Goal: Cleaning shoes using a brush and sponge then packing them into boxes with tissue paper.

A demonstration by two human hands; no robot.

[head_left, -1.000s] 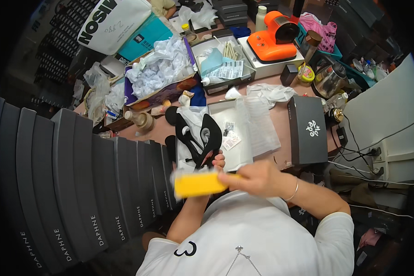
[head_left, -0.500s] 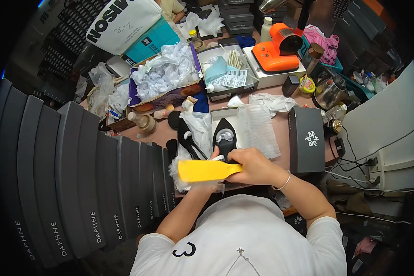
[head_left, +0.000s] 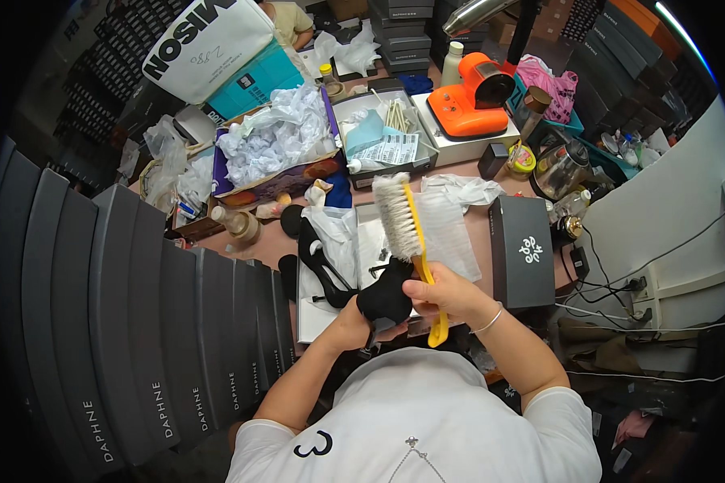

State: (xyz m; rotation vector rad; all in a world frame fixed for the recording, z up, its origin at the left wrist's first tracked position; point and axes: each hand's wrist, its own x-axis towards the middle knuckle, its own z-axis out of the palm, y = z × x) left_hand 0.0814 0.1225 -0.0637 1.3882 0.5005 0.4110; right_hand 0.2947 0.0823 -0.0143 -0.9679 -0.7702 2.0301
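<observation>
A black high-heeled shoe [head_left: 385,295] is held in my left hand [head_left: 351,325], close in front of my chest. The fingers wrap round it from the left and below, and part of the shoe is hidden. My right hand [head_left: 447,293] grips the yellow handle of a brush [head_left: 416,229], which stands upright with its pale bristles facing left, just beyond the held shoe. A second black high-heeled shoe [head_left: 321,259] lies on white tissue paper [head_left: 338,229] in an open shoebox [head_left: 312,328] under my hands.
Dark shoeboxes [head_left: 109,322] rise in a tall row at my left. A closed grey shoebox [head_left: 522,251] lies right of my hands. Behind are a carton of crumpled paper [head_left: 278,137], a tray of cotton swabs [head_left: 391,133], an orange machine [head_left: 471,101] and a glass kettle [head_left: 562,169].
The shoe has come up out of the box and turned in my left hand. My right hand has swung the brush from lying sideways to upright.
</observation>
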